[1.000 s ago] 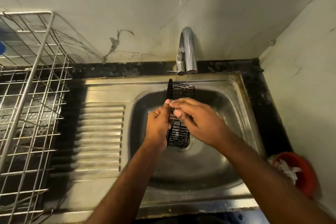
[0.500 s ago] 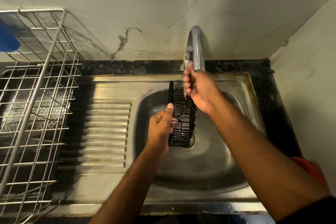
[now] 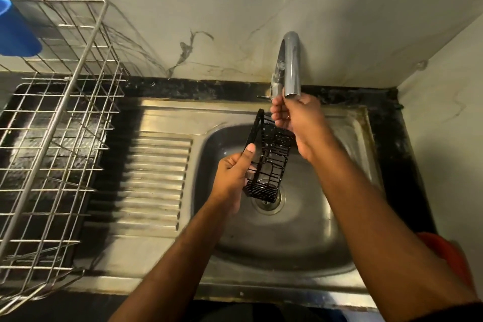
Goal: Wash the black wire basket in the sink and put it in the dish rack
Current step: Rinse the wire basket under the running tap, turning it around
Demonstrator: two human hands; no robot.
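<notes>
The black wire basket (image 3: 269,162) hangs upright over the steel sink (image 3: 326,222), its lower end just above the drain. My left hand (image 3: 232,178) grips its left side, with the thumb lying along the rim. My right hand (image 3: 298,120) is off the basket and up at the chrome tap (image 3: 288,60), fingers curled round the valve body just under the spout. No water stream shows. The steel wire dish rack (image 3: 86,65) stands on the counter to the left of the sink.
A ribbed drainboard (image 3: 156,178) lies between the sink bowl and the rack. A blue cup (image 3: 15,31) hangs at the rack's far left. A red object (image 3: 449,256) sits on the counter at the right, behind my forearm. Marble walls close the back and right.
My right hand left the basket and rose to the tap, closing on its valve. My left hand kept hold of the basket and tilted it slightly.
</notes>
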